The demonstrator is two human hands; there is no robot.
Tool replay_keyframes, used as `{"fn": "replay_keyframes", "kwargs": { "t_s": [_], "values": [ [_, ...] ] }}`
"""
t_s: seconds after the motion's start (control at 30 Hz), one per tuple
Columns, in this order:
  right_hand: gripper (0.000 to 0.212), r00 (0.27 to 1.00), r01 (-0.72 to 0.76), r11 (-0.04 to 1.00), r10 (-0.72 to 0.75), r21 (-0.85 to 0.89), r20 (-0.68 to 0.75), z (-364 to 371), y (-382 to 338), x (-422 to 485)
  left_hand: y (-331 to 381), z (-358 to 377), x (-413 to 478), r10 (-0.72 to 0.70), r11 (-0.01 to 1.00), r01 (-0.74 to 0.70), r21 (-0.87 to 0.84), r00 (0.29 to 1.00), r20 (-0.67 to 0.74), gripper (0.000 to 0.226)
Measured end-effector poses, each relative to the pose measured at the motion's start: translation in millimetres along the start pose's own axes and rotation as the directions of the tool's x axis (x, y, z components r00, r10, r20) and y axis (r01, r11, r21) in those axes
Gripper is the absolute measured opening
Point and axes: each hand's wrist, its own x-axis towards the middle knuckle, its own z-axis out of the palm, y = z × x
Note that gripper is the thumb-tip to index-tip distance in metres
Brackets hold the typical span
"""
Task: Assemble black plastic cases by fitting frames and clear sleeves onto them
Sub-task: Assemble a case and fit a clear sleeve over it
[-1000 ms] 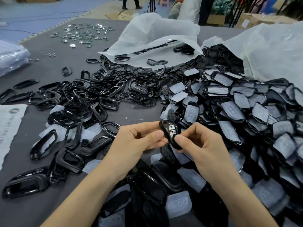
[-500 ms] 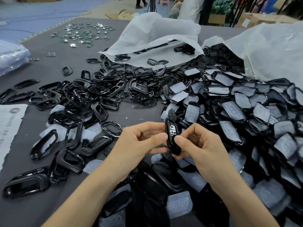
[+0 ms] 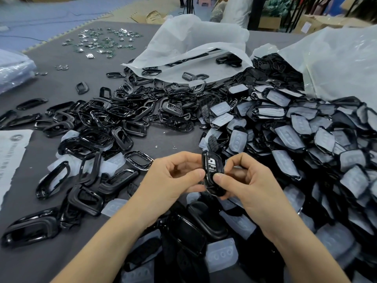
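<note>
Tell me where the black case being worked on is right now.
Head view, lower centre: the black case is pinched between the left hand and right hand.

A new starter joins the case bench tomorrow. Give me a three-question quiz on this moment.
1. True or false: the left hand and the right hand pinch the same black case.
2. On which side of the person lies the big heap of clear sleeves? A left, B right.
3. Fill in: the black frames lie spread before the open mouth of a white plastic ____.
Key: 1 true; 2 B; 3 bag.
</note>
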Motion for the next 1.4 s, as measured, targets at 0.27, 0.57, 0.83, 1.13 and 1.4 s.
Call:
{"fn": "replay_keyframes", "kwargs": {
  "t_s": [0.27,0.57,0.83,1.13,1.4],
  "values": [
    [0.012,0.997,0.062,0.992,-0.057,-0.113,0.046,1,-2,-2,-1,-1,-1,0.065,0.995,-0.069,0.077,0.996,0.06,0.017],
    [0.021,0.98,0.16,0.919,-0.192,-0.361,-0.055,14,-5,-11,-6,-1,2,0.218,0.906,-0.218,0.362,0.975,0.041,0.012],
    [0.013,0.933,0.21,0.865,-0.317,-0.456,-0.172,16,-5,-8,-9,-1,5,0.201,0.946,-0.158,0.283,0.971,-0.129,0.013],
    [0.014,0.939,0.135,0.529,-0.337,-0.838,-0.062,-3,-40,40,-5,-11,8,0.155,0.981,-0.14,0.131,0.981,-0.117,0.014],
    [0.022,0.974,0.225,0.062,0.014,-0.972,0.226,31,-46,107,-10,-14,13,0.087,0.992,-0.068,0.108,0.979,-0.184,0.012]
  ]
}}
